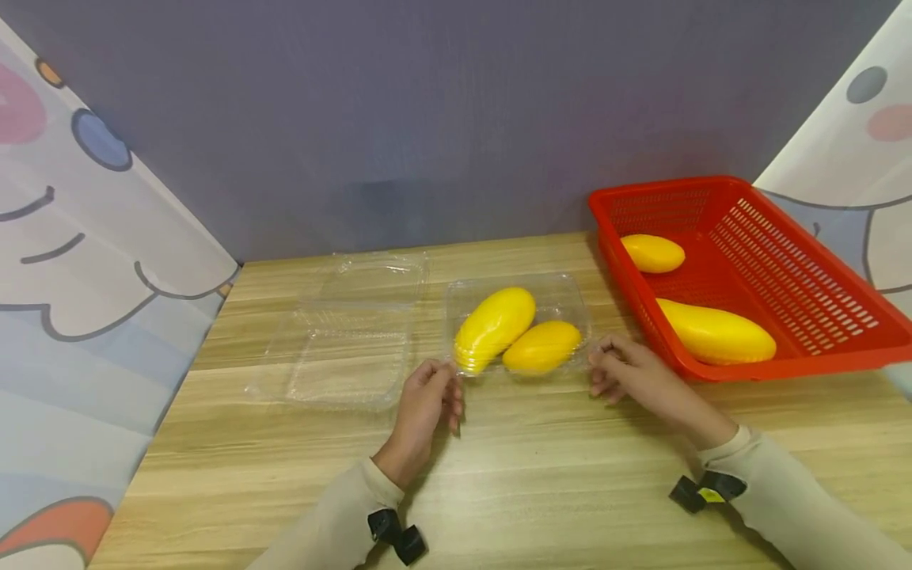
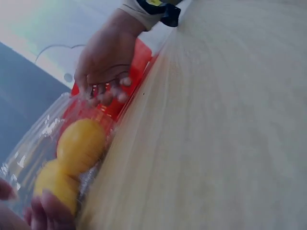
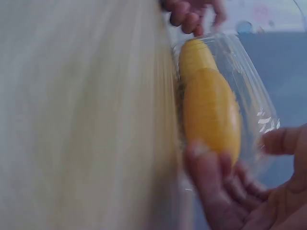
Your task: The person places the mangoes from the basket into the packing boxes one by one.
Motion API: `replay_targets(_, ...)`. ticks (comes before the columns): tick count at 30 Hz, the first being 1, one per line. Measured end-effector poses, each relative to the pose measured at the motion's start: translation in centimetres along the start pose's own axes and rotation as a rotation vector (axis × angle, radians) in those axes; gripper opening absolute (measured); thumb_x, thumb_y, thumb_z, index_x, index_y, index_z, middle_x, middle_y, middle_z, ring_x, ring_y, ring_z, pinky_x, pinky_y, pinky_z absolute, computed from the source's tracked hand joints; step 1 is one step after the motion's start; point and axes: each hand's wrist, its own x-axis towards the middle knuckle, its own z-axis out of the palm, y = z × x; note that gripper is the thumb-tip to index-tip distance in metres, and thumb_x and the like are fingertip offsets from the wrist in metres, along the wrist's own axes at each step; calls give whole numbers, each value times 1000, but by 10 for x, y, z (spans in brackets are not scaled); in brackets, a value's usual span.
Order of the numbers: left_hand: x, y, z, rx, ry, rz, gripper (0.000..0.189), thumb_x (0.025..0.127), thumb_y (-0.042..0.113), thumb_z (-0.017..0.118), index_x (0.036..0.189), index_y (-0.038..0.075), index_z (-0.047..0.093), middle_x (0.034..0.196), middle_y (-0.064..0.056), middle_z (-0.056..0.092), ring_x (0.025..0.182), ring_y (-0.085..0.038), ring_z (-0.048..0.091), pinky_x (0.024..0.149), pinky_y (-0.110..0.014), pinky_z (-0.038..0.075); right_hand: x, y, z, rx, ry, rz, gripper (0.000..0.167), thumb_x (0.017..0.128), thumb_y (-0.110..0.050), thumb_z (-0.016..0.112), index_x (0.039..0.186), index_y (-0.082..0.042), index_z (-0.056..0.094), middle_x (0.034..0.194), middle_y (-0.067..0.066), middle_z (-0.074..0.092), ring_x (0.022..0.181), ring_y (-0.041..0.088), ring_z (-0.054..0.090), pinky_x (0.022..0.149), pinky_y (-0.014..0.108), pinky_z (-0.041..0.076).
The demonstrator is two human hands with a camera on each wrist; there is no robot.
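A clear plastic clamshell box [image 1: 563, 297] stands on the table with two yellow mango-like fruits inside, a larger fruit [image 1: 499, 321] and a smaller fruit [image 1: 543, 347]. My left hand [image 1: 425, 408] pinches the box's near left corner between thumb and fingers. At the near right corner my right hand [image 1: 630, 372] grips the edge, its thumb on the side wall in the right wrist view. Clear plastic covers the fruits in both wrist views. Whether the lid's rim is latched cannot be made out.
A second clear clamshell box [image 1: 349, 360] lies unfolded at the left. On the right, a red plastic basket [image 1: 798, 366] holds a small yellow fruit [image 1: 655, 253] and a longer one [image 1: 716, 332]. A grey wall [image 1: 427, 158] bounds the wooden table [image 1: 527, 483] at the back.
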Motion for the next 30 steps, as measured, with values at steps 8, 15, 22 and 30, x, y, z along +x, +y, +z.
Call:
replay_targets(8,-8,7,4,222,72,210,30,98,13,57,118,6,36,95,-3,37,71,-15,45,58,-18,41,-13,-17,14,-478,264,-144,54,100,-32,57,137,4,39,129,23,47,108,36,59,89,55,54)
replay_targets(15,-20,15,13,551,131,515,34,91,9,67,122,9,52,111,-11,35,105,-24,37,87,-33,38,-13,-27,32,-660,477,-555,46,81,-12,78,122,-2,60,122,19,56,112,38,50,92,51,42)
replay_targets(22,-13,25,22,910,138,948,22,89,7,73,111,9,69,115,-7,57,107,-28,45,89,-40,41,-2,-38,41,-829,489,-670,33,81,-15,80,111,-9,69,109,10,66,102,31,56,87,43,44)
replay_targets(30,-5,29,27,1016,184,1030,17,81,9,82,96,11,75,99,-4,61,97,-25,51,86,-37,46,6,-39,43,-893,511,-715,22,79,-14,82,99,-11,74,97,6,69,93,28,58,85,40,49)
